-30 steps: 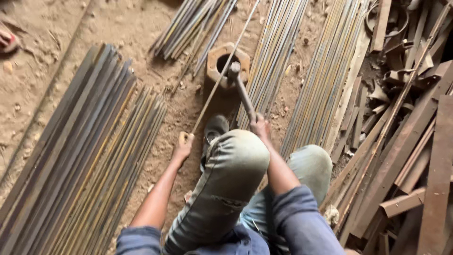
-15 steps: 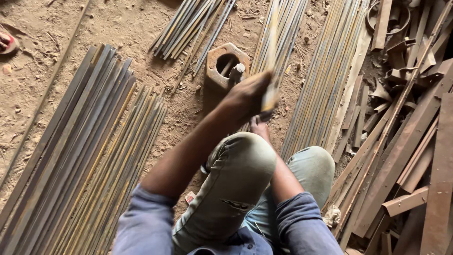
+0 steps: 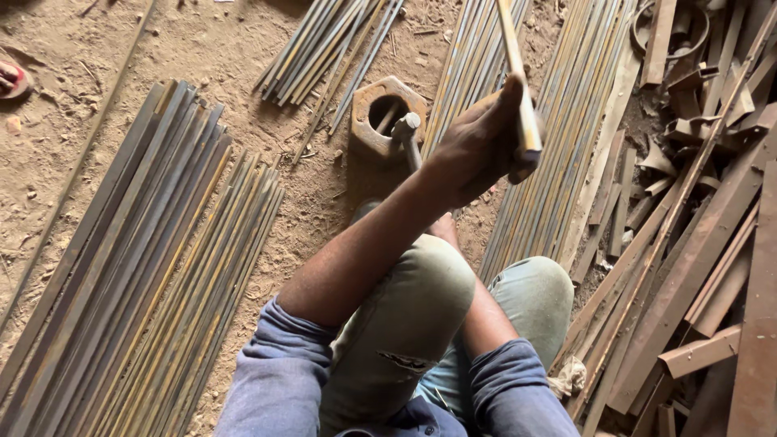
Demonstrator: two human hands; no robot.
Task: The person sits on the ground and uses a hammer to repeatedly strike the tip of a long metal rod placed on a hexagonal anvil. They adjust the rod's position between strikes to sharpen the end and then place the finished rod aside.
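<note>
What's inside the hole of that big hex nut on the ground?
The hex nut shows a dark hole with a thin rod end slanting in. The hammer head overlaps its near rim; the hole's bottom is hidden.

Metal workshop, dirt-floor type. Landmark: rusty hexagonal steel block with a round hole [image 3: 388,116] sitting on bare packed earth [image 3: 202,57]. Left of it, bundles of long grey flat steel strips [image 3: 121,267]. Right of it, thin rusty rods [image 3: 566,137], then a heap of rusty angle-iron offcuts [image 3: 696,243].
</note>
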